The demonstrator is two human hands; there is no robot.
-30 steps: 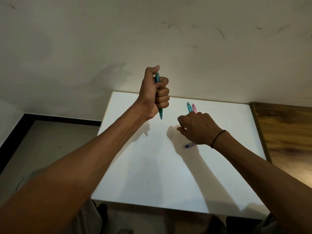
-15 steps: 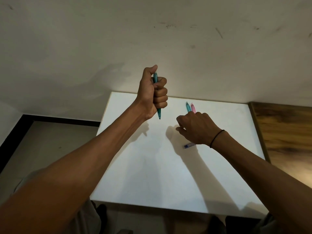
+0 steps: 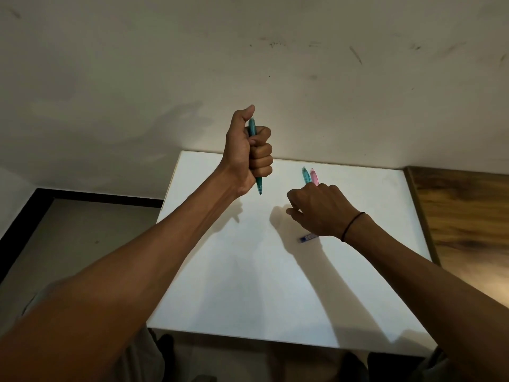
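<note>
My left hand (image 3: 248,158) is wrapped in a full fist round the teal pen (image 3: 252,127). All 4 fingers are curled tight on the barrel and my thumb is laid over its top end. I hold it upright above the far edge of the white table (image 3: 248,285), tip pointing to 6 o'clock and clear of the surface. My guess is that I grip it this way so the thumb can work the top button, since a writing grip would sit lower and looser.

My right hand (image 3: 319,210) sits at about 4 o'clock from the left one, low over the table, knuckles up and fingers curled under. From this angle I cannot tell whether those fingers pinch anything or only rest there. A pale teal pen (image 3: 305,175) and a pink pen (image 3: 314,176) lie side by side, touching, and stick out from beyond my knuckles toward 12 o'clock. I take it they are the next 2 in line, kept under my hand so they do not roll.

A small blue piece (image 3: 307,237) pokes out from under my wrist at 7 o'clock. A black band (image 3: 352,226) circles that wrist. A wooden surface (image 3: 462,216) adjoins the table at 3 o'clock.
</note>
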